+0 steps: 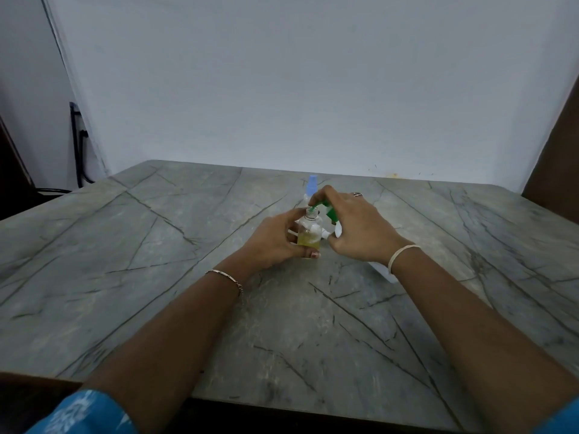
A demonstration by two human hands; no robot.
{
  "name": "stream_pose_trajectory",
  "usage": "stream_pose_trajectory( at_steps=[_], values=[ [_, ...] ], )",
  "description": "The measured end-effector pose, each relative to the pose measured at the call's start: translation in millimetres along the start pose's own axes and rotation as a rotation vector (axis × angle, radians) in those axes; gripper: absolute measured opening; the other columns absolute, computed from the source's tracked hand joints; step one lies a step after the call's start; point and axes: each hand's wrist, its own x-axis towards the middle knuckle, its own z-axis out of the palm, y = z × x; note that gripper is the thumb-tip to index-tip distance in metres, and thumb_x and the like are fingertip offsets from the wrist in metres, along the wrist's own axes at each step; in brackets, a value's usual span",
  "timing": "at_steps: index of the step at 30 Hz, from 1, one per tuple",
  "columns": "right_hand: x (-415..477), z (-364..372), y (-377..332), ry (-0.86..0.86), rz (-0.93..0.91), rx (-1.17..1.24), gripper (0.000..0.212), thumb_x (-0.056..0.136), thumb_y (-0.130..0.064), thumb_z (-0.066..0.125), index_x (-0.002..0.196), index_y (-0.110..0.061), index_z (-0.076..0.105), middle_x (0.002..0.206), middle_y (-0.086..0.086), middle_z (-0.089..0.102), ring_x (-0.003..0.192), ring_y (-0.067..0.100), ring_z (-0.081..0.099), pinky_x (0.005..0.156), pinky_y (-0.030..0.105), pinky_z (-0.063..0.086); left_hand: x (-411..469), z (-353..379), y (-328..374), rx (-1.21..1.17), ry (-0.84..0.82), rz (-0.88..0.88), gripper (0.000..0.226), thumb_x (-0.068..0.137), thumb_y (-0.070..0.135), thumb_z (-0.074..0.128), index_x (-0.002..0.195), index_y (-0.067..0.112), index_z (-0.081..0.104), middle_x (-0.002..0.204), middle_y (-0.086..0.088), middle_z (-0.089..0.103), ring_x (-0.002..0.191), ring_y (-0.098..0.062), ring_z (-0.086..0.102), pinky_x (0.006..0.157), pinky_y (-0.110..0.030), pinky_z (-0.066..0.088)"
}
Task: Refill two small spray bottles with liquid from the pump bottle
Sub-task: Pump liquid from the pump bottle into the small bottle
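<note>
A: What's the left hand (275, 239) got?

B: It is wrapped around a small clear bottle (309, 234), holding it upright just above the table (156, 261), thumb under its base. The bottle is round, smooth plastic with an open threaded neck. Yellowish liquid fills roughly the lower third, with some foam above it.

A: And the right hand (354, 227)?

B: It is closed over a green pump head (326, 209), fingers curled on top. The green spout points down into the small bottle's open mouth. The pump bottle (383, 270) beneath is white and mostly hidden by the hand and wrist; only bits of it show.

A: Is there a second small bottle?

B: Yes, one with a pale blue cap (311, 184) stands just behind the hands, toward the wall (282, 89). I cannot tell what is in it.

A: The surface?

B: A grey stone-look slab, matt, crossed by dark thin veins. The wall behind is plain and whitish.

A: Anything on the wrists?

B: A thin chain bracelet (227, 277) on the left, a pale band (399, 255) on the right.
</note>
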Motion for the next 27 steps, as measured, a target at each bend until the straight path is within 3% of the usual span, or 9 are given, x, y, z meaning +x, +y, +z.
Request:
stream_pose_trajectory(
  at_steps=[2, 7, 11, 17, 21, 24, 27],
  values=[
    [-1, 0, 1, -0.003, -0.009, 0.010, 0.058, 0.075, -0.022, 0.068, 0.122, -0.035, 0.038, 0.109, -0.001, 0.062, 0.090, 0.021, 0.053, 0.082, 0.041, 0.050, 0, 0, 0, -0.013, -0.001, 0.006, 0.085, 0.065, 0.025, 0.085, 0.138, 0.025, 0.044, 0.104, 0.008, 0.059, 0.085, -0.004, 0.062, 0.073, -0.011, 0.047],
    [-4, -8, 3, -0.096, -0.021, 0.111, 0.069, 0.075, -0.015, 0.067, 0.134, -0.033, 0.035, 0.106, 0.001, 0.063, 0.077, 0.013, 0.055, 0.072, 0.031, 0.048, 0, 0, -1, -0.039, -0.008, -0.005, 0.086, 0.064, 0.024, 0.086, 0.139, 0.025, 0.043, 0.106, 0.006, 0.060, 0.093, -0.013, 0.065, 0.087, -0.025, 0.052],
    [-5, -10, 2, -0.110, -0.015, 0.123, 0.069, 0.075, -0.014, 0.068, 0.132, -0.034, 0.033, 0.110, 0.004, 0.062, 0.076, 0.013, 0.057, 0.075, 0.038, 0.053, 0, 1, -1, -0.027, -0.005, -0.005, 0.086, 0.065, 0.024, 0.086, 0.139, 0.025, 0.042, 0.105, 0.008, 0.059, 0.089, -0.009, 0.063, 0.080, -0.017, 0.049],
    [-1, -8, -1, -0.063, -0.025, 0.111, 0.059, 0.076, -0.015, 0.072, 0.125, -0.025, 0.040, 0.115, 0.000, 0.060, 0.093, 0.021, 0.057, 0.085, 0.040, 0.053, 1, 1, -3, -0.023, -0.005, -0.007, 0.088, 0.063, 0.026, 0.087, 0.139, 0.027, 0.042, 0.115, 0.001, 0.062, 0.090, -0.011, 0.065, 0.080, -0.019, 0.050],
    [-2, -8, 0, -0.059, -0.033, 0.125, 0.061, 0.076, -0.013, 0.071, 0.128, -0.025, 0.041, 0.115, -0.001, 0.060, 0.087, 0.016, 0.056, 0.079, 0.031, 0.050, 2, 2, -3, -0.011, -0.004, -0.017, 0.090, 0.064, 0.027, 0.086, 0.141, 0.027, 0.039, 0.121, -0.002, 0.062, 0.096, -0.016, 0.065, 0.088, -0.027, 0.052],
    [-5, -8, 2, -0.062, -0.049, 0.140, 0.064, 0.076, -0.013, 0.069, 0.131, -0.027, 0.041, 0.113, -0.005, 0.060, 0.078, 0.006, 0.054, 0.070, 0.022, 0.042, 3, 2, -4, -0.018, -0.007, -0.017, 0.090, 0.064, 0.027, 0.086, 0.141, 0.027, 0.040, 0.120, -0.001, 0.062, 0.095, -0.015, 0.065, 0.087, -0.025, 0.052],
    [-5, -8, 3, -0.049, -0.059, 0.129, 0.060, 0.076, -0.013, 0.068, 0.128, -0.026, 0.042, 0.113, -0.003, 0.061, 0.081, 0.012, 0.055, 0.076, 0.030, 0.047, 3, 2, -4, -0.023, -0.011, -0.012, 0.088, 0.063, 0.027, 0.086, 0.139, 0.027, 0.042, 0.114, 0.003, 0.063, 0.089, -0.010, 0.064, 0.079, -0.018, 0.050]
  ],
)
